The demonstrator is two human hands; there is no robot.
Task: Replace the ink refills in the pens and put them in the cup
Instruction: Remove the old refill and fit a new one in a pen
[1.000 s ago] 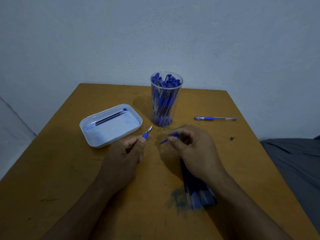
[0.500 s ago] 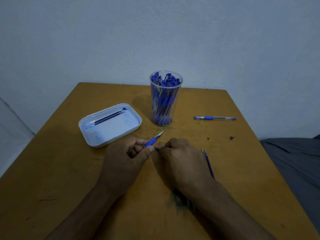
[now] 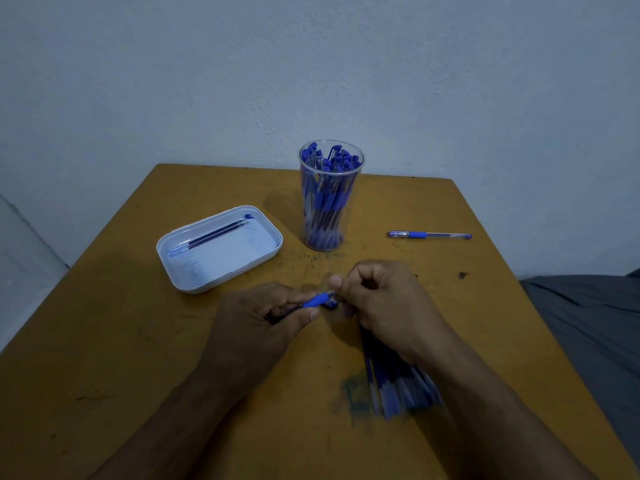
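The person's left hand [image 3: 258, 318] is clenched around a pen [image 3: 313, 301], its blue sleeve and metal tip poking out toward the right hand [image 3: 381, 306]. That hand's grip is curled too, thumb and forefinger closing at the pen's tip; it looks as though they pinch the tip or a small cap piece there, though the spot is too dim and small to be sure. Beneath the right wrist a bundle of refills [image 3: 398, 389] lies on the surface [image 3: 104, 341], blurred.

To do this step well, I'd judge the left hand should hold the barrel steady and in line while the right turns the tip squarely, not at an angle, so the thread seats cleanly. The cup [image 3: 330, 195], already crowded with pens, stands just beyond the hands. Two spent refills [image 3: 211, 235] rest in the white tray [image 3: 180, 271], and a spare pen [image 3: 429, 234] waits well apart on the right.
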